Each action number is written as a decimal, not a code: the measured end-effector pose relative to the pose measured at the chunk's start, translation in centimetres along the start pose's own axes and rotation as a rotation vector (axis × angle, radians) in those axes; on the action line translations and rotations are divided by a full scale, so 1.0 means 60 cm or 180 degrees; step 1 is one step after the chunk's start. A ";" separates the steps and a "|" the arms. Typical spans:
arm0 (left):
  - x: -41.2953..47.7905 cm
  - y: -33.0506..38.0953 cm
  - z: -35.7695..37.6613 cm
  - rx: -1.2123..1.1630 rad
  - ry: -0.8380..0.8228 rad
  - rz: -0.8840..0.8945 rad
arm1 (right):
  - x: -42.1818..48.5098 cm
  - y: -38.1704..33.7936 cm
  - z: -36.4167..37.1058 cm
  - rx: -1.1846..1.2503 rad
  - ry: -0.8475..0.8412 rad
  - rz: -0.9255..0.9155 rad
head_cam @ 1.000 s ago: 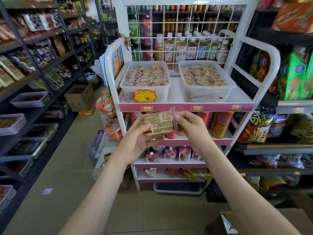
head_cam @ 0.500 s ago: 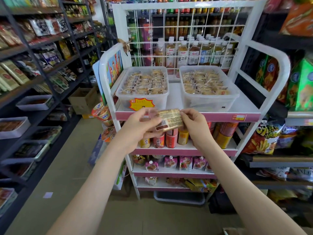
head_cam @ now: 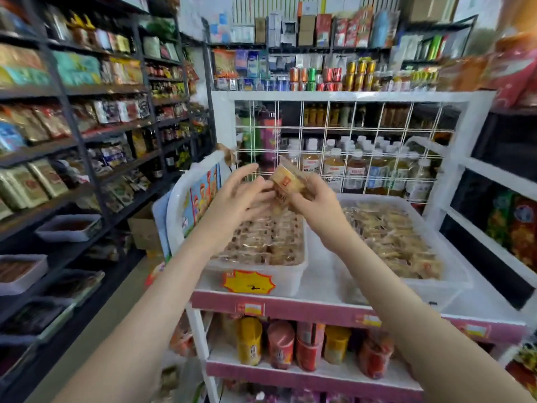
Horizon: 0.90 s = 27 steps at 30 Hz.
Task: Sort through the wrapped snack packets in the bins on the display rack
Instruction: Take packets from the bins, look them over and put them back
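Note:
A clear-wrapped tan snack packet (head_cam: 288, 181) is held up above the left bin (head_cam: 290, 279), which is full of similar packets. My right hand (head_cam: 315, 209) grips the packet from the right and below. My left hand (head_cam: 239, 199) is beside it with fingers spread and nearly straight, fingertips at the packet's left edge. The right bin (head_cam: 453, 282) holds more wrapped packets. Both bins stand on the top shelf of the white display rack (head_cam: 290, 309). The view is motion-blurred.
A white wire grid (head_cam: 343, 135) backs the rack, with drink bottles (head_cam: 357, 173) behind it. Cup snacks (head_cam: 280, 347) fill the shelf below. Dark shelving with packaged goods (head_cam: 72, 141) lines the left aisle; more snack bags (head_cam: 520, 228) are at the right.
Both hands have lifted the packet from below the top shelf to above the left bin. My left hand has loosened from a pinch to spread fingers. The view has moved closer and tilted up.

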<state>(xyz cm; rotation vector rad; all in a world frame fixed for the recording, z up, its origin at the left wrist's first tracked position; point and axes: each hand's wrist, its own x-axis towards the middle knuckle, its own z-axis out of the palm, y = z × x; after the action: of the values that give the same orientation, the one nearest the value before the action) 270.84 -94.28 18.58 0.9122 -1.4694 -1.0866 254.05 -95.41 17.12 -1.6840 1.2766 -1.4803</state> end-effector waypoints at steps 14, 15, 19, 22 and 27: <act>0.264 -0.189 -0.028 0.4387 -0.1287 -0.0387 | 0.278 0.174 0.081 -0.0826 -0.0245 0.0524; 0.266 -0.194 -0.027 0.4332 -0.1482 -0.0596 | 0.280 0.182 0.081 -0.1080 -0.0356 0.0472; 0.269 -0.204 -0.031 0.4403 -0.1837 -0.1142 | 0.291 0.196 0.055 -0.1927 -0.0708 0.0287; 0.271 -0.200 -0.030 0.4517 -0.1912 -0.1261 | 0.300 0.197 0.034 -0.2245 -0.0917 0.0151; 0.272 -0.192 -0.027 0.4503 -0.1806 -0.1380 | 0.304 0.211 0.067 -0.2798 -0.1646 -0.0036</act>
<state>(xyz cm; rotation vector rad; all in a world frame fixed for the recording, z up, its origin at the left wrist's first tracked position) 269.66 -113.30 12.47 2.0554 -2.6509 -0.4343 253.12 -117.57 12.91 -2.3838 1.7068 -0.3783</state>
